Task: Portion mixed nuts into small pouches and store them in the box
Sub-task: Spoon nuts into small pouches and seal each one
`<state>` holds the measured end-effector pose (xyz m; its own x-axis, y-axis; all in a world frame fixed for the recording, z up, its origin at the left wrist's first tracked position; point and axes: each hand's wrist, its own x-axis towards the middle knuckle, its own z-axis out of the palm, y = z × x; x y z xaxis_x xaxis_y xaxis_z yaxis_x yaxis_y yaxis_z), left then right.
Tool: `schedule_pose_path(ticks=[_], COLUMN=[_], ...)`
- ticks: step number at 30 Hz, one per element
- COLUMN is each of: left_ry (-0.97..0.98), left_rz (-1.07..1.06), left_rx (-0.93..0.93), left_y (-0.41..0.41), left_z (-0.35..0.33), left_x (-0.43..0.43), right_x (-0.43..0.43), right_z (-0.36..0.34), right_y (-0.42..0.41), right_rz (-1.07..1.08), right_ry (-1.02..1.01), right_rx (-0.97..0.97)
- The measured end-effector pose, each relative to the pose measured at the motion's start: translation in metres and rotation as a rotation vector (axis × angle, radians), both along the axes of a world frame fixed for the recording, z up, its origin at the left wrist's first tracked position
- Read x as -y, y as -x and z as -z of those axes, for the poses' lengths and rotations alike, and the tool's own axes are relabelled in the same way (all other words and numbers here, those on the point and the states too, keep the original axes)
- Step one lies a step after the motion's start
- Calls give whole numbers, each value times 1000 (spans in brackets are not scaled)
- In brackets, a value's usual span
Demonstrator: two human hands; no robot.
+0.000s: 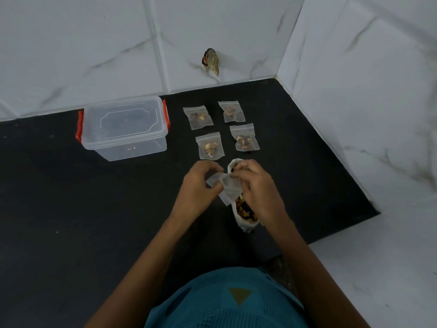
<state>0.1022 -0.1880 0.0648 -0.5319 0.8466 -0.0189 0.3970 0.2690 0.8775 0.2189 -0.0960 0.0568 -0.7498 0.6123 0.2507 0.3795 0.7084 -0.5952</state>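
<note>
Black countertop (71, 197) tucked into a corner of white marbled tiles (71, 43), and that is our stage. Far left, against the wall, we have the clear box (124, 129) with its red latches, lid on, waiting to receive the portions. Just to its right lie four filled pouches (210, 146) in two neat rows, laid out flat so we can count them at a glance, none of them in the box yet. Nearer to us, our left hand (197, 188) pinches one side of an empty pouch (228, 189), and our right hand (256, 185) pinches the other side at the mouth; we judge we are pulling it open for a fifth portion. The pouch hangs between the two hands, directly over the open bag of mixed nuts (244, 213), which stands beneath our right hand, so anything that spills should drop straight back in. Whether the right fingers also hold nuts, we cannot tell.
</note>
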Motion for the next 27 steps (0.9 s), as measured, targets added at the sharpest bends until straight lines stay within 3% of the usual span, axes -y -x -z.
schedule_pose_path(ticks=[7, 10, 15, 21, 27], left_ry=[-20, -44, -163, -244, -273], left_rz=[270, 175, -60, -175, -137], left_rx=[-50, -136, -131, 69, 165], left_y=[-2, -17, -35, -35, -33], left_z=[15, 31, 40, 38, 39], left_x=[3, 1, -7, -9, -7], right_x=[-2, 4, 16, 21, 13], right_z=[-11, -16, -21, -25, -25], right_y=[3, 6, 12, 8, 2], right_rz=[41, 59, 81, 155, 189], right_ry=[198, 240, 202, 233, 433], right_rx=[66, 78, 108, 40, -64])
